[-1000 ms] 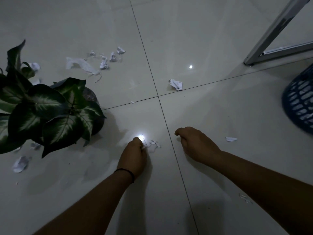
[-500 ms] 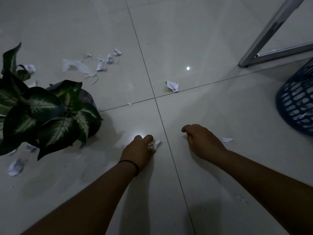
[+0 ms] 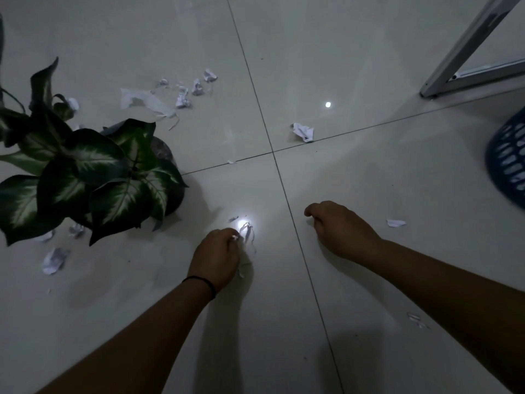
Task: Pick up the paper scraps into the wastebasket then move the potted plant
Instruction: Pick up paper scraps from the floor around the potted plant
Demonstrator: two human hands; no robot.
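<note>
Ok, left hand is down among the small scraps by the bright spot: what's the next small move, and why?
Probably pinch up the thin white paper strips lying just ahead of the left hand, which already grips a small white scrap. The blue slotted plastic wastebasket stands far to the right, so gathering more first saves a trip.

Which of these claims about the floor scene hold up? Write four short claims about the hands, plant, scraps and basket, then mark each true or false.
1. The left hand pinches paper scraps at the floor. True.
2. The potted plant lies tipped over on its side. False: it stands upright, left of the hands.
3. The blue wastebasket sits at the right edge of view. True.
4. The right hand is lifting the crumpled scrap near the tile joint. False: that scrap lies on the floor, apart from both hands.
</note>
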